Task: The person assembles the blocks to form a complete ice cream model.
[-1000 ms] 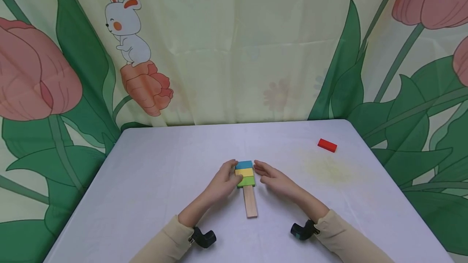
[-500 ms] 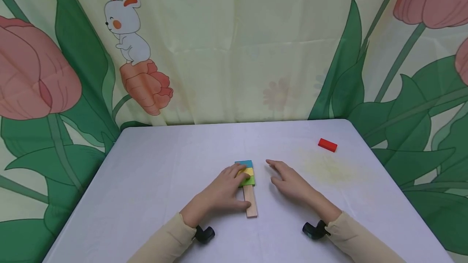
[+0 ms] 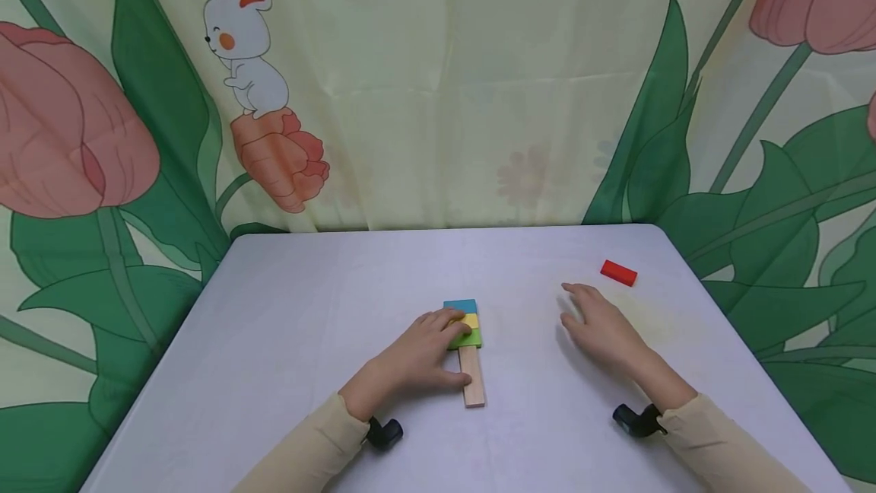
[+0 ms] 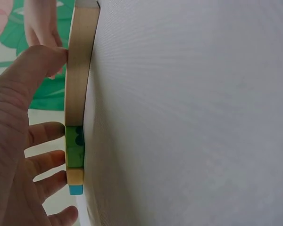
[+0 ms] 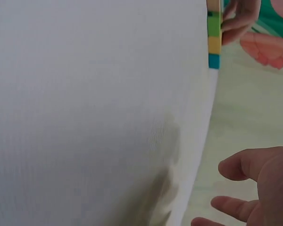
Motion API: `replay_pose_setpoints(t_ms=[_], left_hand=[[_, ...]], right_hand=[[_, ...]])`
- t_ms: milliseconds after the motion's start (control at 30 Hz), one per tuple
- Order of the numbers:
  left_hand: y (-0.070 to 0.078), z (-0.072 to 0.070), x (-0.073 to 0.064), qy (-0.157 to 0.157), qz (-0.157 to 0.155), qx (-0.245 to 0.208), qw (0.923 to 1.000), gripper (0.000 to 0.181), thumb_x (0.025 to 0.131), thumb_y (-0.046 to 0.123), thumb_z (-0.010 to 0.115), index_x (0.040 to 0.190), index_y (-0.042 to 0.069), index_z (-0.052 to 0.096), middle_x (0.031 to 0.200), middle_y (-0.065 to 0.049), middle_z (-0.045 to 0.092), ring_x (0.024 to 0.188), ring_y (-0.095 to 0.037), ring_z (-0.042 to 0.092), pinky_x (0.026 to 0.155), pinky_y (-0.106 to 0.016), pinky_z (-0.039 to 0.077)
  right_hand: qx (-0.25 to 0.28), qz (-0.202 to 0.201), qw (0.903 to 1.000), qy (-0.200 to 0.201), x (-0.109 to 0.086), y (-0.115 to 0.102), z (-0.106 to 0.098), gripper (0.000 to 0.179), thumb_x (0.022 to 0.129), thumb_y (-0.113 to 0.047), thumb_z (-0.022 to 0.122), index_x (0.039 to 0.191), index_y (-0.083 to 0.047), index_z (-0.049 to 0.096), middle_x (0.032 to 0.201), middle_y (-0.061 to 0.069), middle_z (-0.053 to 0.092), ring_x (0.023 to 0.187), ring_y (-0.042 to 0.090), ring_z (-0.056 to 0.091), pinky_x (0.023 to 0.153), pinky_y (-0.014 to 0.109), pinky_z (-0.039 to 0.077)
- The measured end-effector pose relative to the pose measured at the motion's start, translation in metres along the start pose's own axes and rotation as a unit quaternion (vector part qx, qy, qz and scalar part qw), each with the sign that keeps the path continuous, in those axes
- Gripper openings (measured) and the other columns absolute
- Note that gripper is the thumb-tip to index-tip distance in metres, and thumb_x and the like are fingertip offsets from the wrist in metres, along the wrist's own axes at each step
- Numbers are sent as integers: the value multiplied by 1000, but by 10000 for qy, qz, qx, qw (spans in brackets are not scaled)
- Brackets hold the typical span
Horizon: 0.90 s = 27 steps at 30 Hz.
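On the table lies a row of wooden blocks: a blue block at the far end, then a yellow block, a green block, and a long plain wood block pointing toward me. My left hand rests over this row. Its fingertips touch the coloured blocks, and its thumb touches the plain block in the left wrist view. Well to the right, my right hand hovers above the table with fingers spread, holding nothing. A red block lies just beyond it.
A white cloth covers the table. Behind its far edge hangs a curtain printed with tulips and a rabbit. Black wrist cameras sit under both cuffs.
My right hand has left the side of the block row and moved right, toward the red block. My left hand has shifted from the row's left side to lie over it, thumb on the plain block.
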<state>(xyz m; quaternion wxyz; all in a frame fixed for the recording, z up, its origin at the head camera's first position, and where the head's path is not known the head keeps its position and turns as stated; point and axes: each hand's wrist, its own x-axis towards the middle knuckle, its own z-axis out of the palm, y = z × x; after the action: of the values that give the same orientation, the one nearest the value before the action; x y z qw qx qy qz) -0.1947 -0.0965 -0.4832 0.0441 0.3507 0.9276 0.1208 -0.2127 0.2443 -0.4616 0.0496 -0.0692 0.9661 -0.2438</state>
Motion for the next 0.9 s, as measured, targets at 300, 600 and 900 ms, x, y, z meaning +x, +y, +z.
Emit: replay_pose_setpoints(t_ms=[300,600,900], left_hand=[[1,1,2,-3,-29,48,10000,69,88,63,69,141,22,55,158,-3,42,152,-21,34,125,-46,30],[6,-2,0,-190,-137,68,9997,71,89,63,66,146,22,54,163,-4,37,155,-23,29,126,-48,28],[8,-2,-1,-213,-155,28,9997,71,91,62,66,147,20,53,165,-5,35,155,-25,30,127,-43,27]], right_hand=[[-157,591,9980,-130,13,49,-30,79,100,-28,58,158,11,21,159,41,19,143,62,25,109,77,33],[-295,916,9953,-110,24,75,-40,80,98,-24,57,153,21,19,156,46,11,139,67,24,105,80,33],[-315,895,9951,-271,27,82,-39,82,98,-25,56,150,25,18,156,47,11,141,67,22,107,77,32]])
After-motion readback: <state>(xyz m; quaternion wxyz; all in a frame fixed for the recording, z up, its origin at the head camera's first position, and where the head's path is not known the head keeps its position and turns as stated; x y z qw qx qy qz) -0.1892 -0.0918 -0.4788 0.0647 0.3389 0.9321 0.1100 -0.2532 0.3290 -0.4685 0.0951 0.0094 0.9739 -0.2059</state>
